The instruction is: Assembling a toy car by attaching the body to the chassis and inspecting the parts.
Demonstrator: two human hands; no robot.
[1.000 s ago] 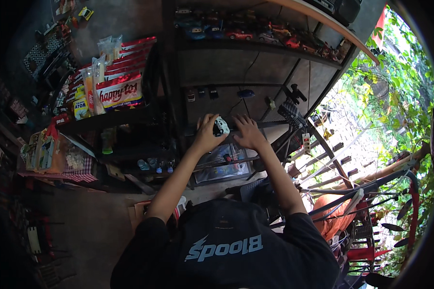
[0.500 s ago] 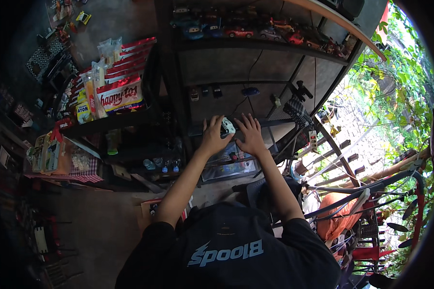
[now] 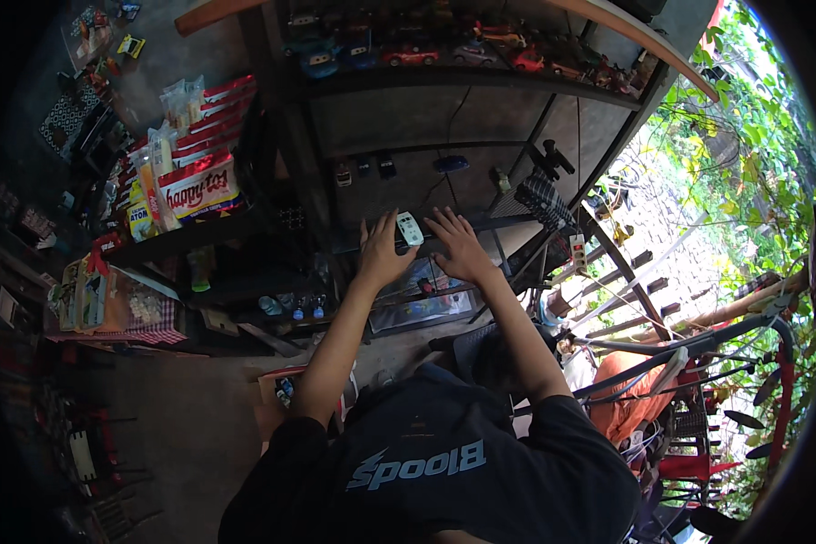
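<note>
our left hand (image 3: 384, 260) curls against a pale toy car (image 3: 410, 229) near the dark shelf (image 3: 385, 193), whether gripping we cannot tell; our right hand (image 3: 465, 252) spreads, empty. a stray nudge could drop the car.

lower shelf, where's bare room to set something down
The lower shelf looks bare between the small cars at its back left and the left hand. Another gap separates those cars from the blue car. Crowded: the front, where the white toy car is between the left hand and right hand, and the upper shelf, packed with toy cars.
</note>
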